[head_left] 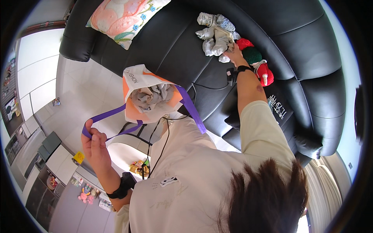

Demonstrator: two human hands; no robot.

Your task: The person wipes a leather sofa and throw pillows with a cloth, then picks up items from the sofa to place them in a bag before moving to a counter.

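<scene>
My left hand (94,144) grips the purple strap (110,113) of an orange and white tote bag (149,95), holding it open in front of my chest. Grey clothing lies crumpled inside the bag. My right hand (234,53) reaches out onto the black leather sofa (178,46) and closes on a heap of grey and white socks (216,35). Red and green knitted items (257,62) lie just beside that hand, to its right.
A floral cushion (123,17) leans on the sofa's left arm. A dark cushion with white markings (279,108) sits near my right elbow. A cable (211,86) runs across the seat. White tile floor lies left, with shelves and toys below.
</scene>
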